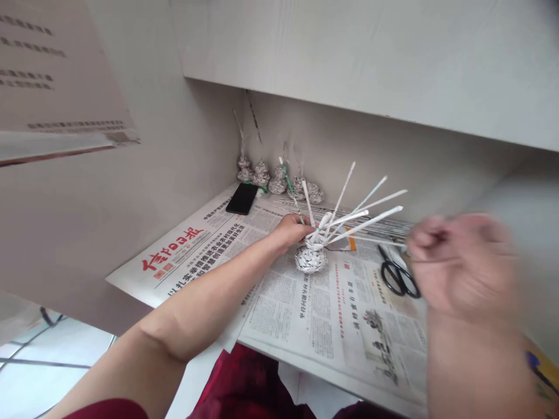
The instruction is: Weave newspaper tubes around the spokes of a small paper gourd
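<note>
A small woven paper gourd [311,258] sits on the newspaper, with several white rolled-paper tubes [367,224] fanning up and out of its top. My left hand [293,230] is closed around the base of the tubes at the gourd's neck; its fingertips are partly hidden behind them. A green-striped tube [292,189] rises beside that hand. Off to the right, my right hand [465,265] is blurred by motion, its fingers curled. One thin paper tube [379,240] runs level from the gourd to these fingers, which seem to pinch its end.
Newspaper sheets [288,320] cover the tabletop. Black-handled scissors [398,276] lie near my right hand. Behind are a black phone [241,198], several finished woven gourds [262,173] along the wall and a bundle of thin paper tubes [340,210]. A shelf panel [371,64] overhangs the back.
</note>
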`<state>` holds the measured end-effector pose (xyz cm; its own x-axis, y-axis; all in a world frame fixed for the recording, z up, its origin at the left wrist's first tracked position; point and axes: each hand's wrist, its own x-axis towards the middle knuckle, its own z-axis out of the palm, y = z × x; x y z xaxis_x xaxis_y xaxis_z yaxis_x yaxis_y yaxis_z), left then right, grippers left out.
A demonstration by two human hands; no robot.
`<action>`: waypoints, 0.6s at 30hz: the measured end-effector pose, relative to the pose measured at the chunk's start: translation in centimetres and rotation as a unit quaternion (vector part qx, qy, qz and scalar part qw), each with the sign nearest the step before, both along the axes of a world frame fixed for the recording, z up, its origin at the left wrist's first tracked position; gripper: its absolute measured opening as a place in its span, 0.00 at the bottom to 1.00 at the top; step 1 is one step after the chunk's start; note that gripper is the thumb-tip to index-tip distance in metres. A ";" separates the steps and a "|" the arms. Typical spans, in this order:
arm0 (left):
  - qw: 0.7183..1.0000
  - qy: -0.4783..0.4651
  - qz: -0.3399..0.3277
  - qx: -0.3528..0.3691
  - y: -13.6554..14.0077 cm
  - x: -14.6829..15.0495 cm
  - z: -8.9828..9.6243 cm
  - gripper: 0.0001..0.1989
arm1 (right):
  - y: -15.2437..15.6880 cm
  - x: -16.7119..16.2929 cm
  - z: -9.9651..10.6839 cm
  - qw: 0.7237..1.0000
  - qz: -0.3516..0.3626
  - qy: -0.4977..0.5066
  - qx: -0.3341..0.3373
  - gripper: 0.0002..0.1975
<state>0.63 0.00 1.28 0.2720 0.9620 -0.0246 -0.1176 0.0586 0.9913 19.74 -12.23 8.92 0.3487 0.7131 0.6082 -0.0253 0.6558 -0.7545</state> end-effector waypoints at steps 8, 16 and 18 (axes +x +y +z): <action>1.000 0.009 0.005 0.014 0.1 0.1 -0.4 0.06 | 4.5 -0.9 -5.7 0.950 0.135 0.134 -0.246 0.14; 1.000 -0.004 -0.008 0.000 0.0 0.1 -0.4 0.10 | 3.7 -1.1 -5.7 0.886 0.316 0.216 -0.263 0.08; 1.000 0.000 -0.010 0.003 0.1 0.1 -0.3 0.10 | 3.5 -1.1 -5.6 0.882 0.335 0.221 -0.247 0.07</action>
